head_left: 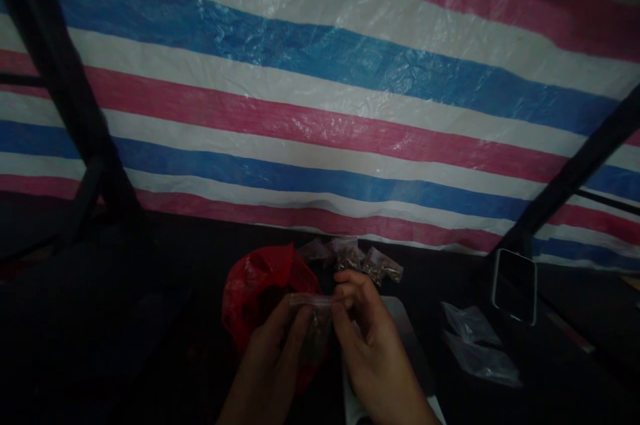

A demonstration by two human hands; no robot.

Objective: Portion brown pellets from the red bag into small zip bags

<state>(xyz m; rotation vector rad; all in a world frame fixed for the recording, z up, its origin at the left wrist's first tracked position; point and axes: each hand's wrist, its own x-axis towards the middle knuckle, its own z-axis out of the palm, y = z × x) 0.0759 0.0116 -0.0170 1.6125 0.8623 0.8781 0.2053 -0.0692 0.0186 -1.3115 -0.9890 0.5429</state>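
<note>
Between my two hands is a small clear zip bag [316, 328] with something dark inside, its top edge stretched level. My left hand [280, 348] pinches the left side of the bag near the top. At the top right corner, my right hand [367, 338] pinches the bag between thumb and fingers. Behind my left hand stands an opened red plastic bag [250, 278], its contents too dark to make out. Just beyond my right hand lie several small filled zip bags [347, 255]. Under my right forearm is a flat device with a pale edge [397, 312], partly hidden.
To the right lie flat clear zip bags [473, 325]. A phone [515, 286] leans near a dark frame post [550, 185]. Another dark post [75, 92] stands at the left. A striped plastic sheet [320, 118] hangs behind the black table [190, 238]. The light is dim.
</note>
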